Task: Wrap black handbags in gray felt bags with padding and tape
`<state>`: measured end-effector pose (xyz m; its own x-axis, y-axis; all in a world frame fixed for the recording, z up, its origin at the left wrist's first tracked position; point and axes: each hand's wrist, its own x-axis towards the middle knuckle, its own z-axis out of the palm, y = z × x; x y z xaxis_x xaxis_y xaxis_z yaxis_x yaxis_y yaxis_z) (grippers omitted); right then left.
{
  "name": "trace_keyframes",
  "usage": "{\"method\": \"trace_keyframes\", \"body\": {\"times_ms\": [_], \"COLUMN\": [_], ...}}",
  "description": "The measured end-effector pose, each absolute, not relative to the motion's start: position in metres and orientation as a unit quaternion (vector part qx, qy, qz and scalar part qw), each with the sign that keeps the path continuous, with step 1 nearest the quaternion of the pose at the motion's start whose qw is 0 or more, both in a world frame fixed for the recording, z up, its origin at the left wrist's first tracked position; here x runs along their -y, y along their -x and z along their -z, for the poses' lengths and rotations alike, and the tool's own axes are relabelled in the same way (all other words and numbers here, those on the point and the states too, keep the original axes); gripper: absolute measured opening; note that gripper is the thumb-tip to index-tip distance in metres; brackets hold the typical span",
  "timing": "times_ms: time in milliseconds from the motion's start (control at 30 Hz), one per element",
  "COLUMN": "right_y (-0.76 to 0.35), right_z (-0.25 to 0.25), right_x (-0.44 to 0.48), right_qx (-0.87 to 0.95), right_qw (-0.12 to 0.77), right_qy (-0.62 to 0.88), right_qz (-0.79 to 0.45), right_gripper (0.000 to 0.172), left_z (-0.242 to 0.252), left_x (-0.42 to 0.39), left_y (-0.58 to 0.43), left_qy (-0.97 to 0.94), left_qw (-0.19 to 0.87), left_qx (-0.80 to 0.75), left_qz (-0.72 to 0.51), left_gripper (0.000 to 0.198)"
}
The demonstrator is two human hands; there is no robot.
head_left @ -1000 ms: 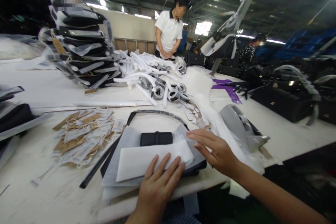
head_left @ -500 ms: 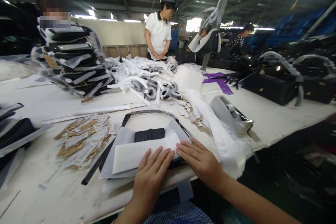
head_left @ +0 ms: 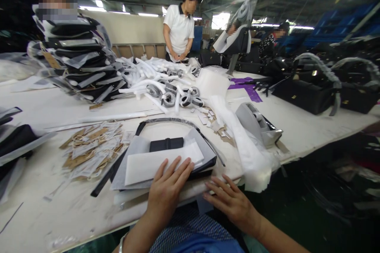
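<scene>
Left hand [head_left: 166,189]: palm down, fingers extended, resting on a white rectangular foam sheet [head_left: 145,169]; it grasps nothing. Right hand [head_left: 234,206]: fingers loosely spread, holding nothing visible, just beside the near table edge; contact with the table [head_left: 59,210] cannot be told.

Under the left fingertips, the foam sheet lies on a greyish-white tissue sheet [head_left: 139,146], which covers most of a flat-lying black bag [head_left: 210,163]. Bag interior hidden; contents cannot be told. Just beyond the left fingertips, a small black oblong piece with a raised middle band [head_left: 166,144] lies on the tissue, against the foam's far edge. Past it arches a black handle in clear plastic [head_left: 162,120].

Left of the left hand: a heap of brown and white paper tags with cords [head_left: 92,149]. Farther off that way, a tall stack of black bags in translucent wrapping [head_left: 81,63]; contents not visible.

Beyond the right hand: crumpled thin white sheeting [head_left: 252,158] hanging over the edge, with a grey plastic dispenser [head_left: 252,120] behind it. Well apart, farther right, black handbags with wrapped handles [head_left: 305,94], upright; interiors unseen.

Far ahead of both hands: white foam tubes [head_left: 148,75] in a pile, and a co-worker in a white shirt [head_left: 179,27].
</scene>
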<state>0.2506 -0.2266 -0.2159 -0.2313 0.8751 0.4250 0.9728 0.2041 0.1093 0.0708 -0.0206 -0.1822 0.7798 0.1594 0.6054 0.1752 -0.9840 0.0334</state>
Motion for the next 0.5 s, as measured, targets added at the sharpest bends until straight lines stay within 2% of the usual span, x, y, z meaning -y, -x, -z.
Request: {"method": "trace_keyframes", "body": {"times_ms": [67, 233, 500], "right_y": [-0.246, -0.233, -0.213], "right_z": [0.223, 0.207, 0.183], "right_x": [0.222, 0.198, 0.213], "right_qx": [0.773, 0.779, 0.784], "right_qw": [0.154, 0.279, 0.284], "right_qy": [0.589, 0.542, 0.543], "right_qz": [0.178, 0.146, 0.097], "right_gripper": [0.043, 0.03, 0.032], "left_z": [0.182, 0.184, 0.187], "left_x": [0.021, 0.019, 0.021], "left_y": [-0.07, -0.071, -0.071], "left_qy": [0.943, 0.945, 0.942], "left_qw": [0.008, 0.012, 0.014], "left_qx": [0.091, 0.079, 0.087], "left_qz": [0.319, 0.318, 0.324], "left_gripper": [0.043, 0.043, 0.043]}}
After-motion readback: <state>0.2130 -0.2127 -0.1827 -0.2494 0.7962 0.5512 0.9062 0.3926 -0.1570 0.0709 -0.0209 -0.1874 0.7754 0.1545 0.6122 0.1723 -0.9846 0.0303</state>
